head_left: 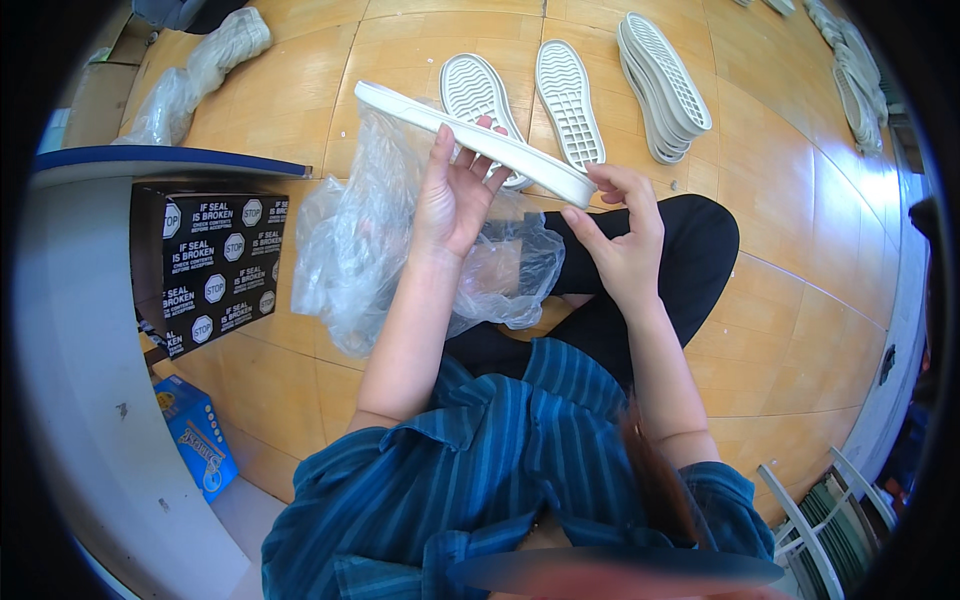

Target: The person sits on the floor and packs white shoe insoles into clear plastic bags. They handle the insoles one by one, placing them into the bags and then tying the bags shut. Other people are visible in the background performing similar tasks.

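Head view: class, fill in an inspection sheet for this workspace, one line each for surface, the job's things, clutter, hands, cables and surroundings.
Surface: glossy tan tiled floor, where the person sits.
Job's things: long white rubber shoe sole, held edge-on above the lap; two more white soles lie tread up on the floor; a stack of white soles beyond them.
Clutter: crumpled clear plastic bag under the left forearm; blue carton by the grey table.
Hands: left hand supports the sole's middle; right hand pinches its near end.
Cables: nothing seen.
Surroundings: black printed cardboard box under the table; bagged white soles far left; more soles far right.
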`<state>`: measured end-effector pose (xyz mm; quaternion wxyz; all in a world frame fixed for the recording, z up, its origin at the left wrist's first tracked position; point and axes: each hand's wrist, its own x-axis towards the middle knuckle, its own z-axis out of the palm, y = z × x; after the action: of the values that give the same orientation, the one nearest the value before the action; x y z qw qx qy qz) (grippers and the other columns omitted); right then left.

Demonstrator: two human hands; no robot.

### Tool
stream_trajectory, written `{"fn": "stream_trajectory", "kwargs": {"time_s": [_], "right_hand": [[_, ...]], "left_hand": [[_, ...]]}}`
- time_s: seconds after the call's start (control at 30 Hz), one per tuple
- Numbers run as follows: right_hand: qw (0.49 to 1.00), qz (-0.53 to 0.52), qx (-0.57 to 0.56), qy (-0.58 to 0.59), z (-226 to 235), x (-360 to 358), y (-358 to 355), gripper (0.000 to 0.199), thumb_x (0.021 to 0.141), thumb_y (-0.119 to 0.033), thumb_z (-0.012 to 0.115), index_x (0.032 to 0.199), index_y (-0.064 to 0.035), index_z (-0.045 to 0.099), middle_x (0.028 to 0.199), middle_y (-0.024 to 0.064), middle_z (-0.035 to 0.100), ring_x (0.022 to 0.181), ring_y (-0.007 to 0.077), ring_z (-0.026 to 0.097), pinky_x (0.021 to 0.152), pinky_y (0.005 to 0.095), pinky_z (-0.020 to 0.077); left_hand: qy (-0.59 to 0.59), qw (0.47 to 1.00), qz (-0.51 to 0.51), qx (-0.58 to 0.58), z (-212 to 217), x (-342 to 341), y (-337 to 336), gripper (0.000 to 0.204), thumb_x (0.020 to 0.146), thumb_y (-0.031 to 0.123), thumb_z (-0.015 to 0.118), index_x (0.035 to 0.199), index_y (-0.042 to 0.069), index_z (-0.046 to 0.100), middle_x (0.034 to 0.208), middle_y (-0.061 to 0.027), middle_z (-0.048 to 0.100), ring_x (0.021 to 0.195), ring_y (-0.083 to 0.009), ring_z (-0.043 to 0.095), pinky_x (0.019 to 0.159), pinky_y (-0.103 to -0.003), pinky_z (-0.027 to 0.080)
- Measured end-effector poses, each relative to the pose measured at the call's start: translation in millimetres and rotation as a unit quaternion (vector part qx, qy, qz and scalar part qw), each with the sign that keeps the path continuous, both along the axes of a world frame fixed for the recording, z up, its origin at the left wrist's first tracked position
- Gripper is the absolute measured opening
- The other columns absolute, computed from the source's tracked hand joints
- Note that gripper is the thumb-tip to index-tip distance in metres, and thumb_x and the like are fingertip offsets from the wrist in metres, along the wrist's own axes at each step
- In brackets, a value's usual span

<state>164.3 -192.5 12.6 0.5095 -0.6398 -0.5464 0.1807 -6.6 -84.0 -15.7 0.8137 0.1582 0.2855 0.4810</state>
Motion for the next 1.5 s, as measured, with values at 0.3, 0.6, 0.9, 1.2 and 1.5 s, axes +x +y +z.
{"fn": "stream_trajectory", "kwargs": {"time_s": [0.3, 0.6, 0.9, 1.2, 1.5], "right_hand": [[0.823, 0.145, -0.202, 0.51, -7, -10, 1, 0.045, 0.102, -0.018, 0.052, 0.14, 0.0042, 0.044, 0.121, 0.0104, 0.063, 0.098, 0.0137, 0.062, 0.081, 0.0273, 0.0522], [0.805, 0.191, -0.173, 0.534, -11, -36, -6, 0.055, 0.098, -0.013, 0.057, 0.147, 0.0036, 0.036, 0.127, 0.0106, 0.061, 0.105, 0.0123, 0.061, 0.086, 0.0266, 0.0497], [0.986, 0.145, -0.06, -0.051, -4, -34, -11, 0.063, 0.08, -0.012, 0.077, 0.137, -0.0013, 0.052, 0.117, 0.0095, 0.058, 0.095, 0.0174, 0.057, 0.092, 0.0318, 0.0463], [0.873, 0.155, -0.196, 0.418, -22, -25, -3, 0.048, 0.101, -0.03, 0.053, 0.138, -0.0015, 0.046, 0.13, 0.0085, 0.054, 0.109, 0.0153, 0.055, 0.097, 0.0311, 0.0429], [0.664, 0.2, -0.149, 0.705, -28, -33, 17, 0.062, 0.103, -0.04, 0.042, 0.151, -0.0048, 0.023, 0.144, 0.0158, 0.046, 0.128, 0.0309, 0.052, 0.102, 0.0542, 0.0485]], "left_hand": [[-0.16, 0.986, -0.044, 0.034, 12, -3, -1, 0.079, 0.097, 0.056, 0.036, 0.152, 0.001, 0.023, 0.149, -0.0284, 0.036, 0.134, -0.0423, 0.042, 0.112, -0.054, 0.037], [-0.211, 0.973, -0.096, 0.007, 12, -15, 3, 0.075, 0.097, 0.055, 0.027, 0.151, 0.003, 0.029, 0.145, -0.029, 0.041, 0.125, -0.0439, 0.051, 0.105, -0.054, 0.044], [0.027, 0.999, -0.005, 0.024, 15, -1, 1, 0.086, 0.096, 0.069, 0.022, 0.151, 0.004, 0.028, 0.142, -0.024, 0.046, 0.126, -0.0382, 0.052, 0.106, -0.05, 0.044], [-0.051, 0.998, -0.035, 0.026, -2, -3, -8, 0.085, 0.097, 0.069, 0.02, 0.149, 0.002, 0.03, 0.141, -0.0195, 0.048, 0.125, -0.0349, 0.053, 0.1, -0.05, 0.049], [0.132, 0.99, -0.032, 0.035, -38, 2, 5, 0.078, 0.1, 0.063, 0.023, 0.149, 0.002, 0.03, 0.141, -0.0182, 0.048, 0.132, -0.0305, 0.046, 0.108, -0.043, 0.04]]}}
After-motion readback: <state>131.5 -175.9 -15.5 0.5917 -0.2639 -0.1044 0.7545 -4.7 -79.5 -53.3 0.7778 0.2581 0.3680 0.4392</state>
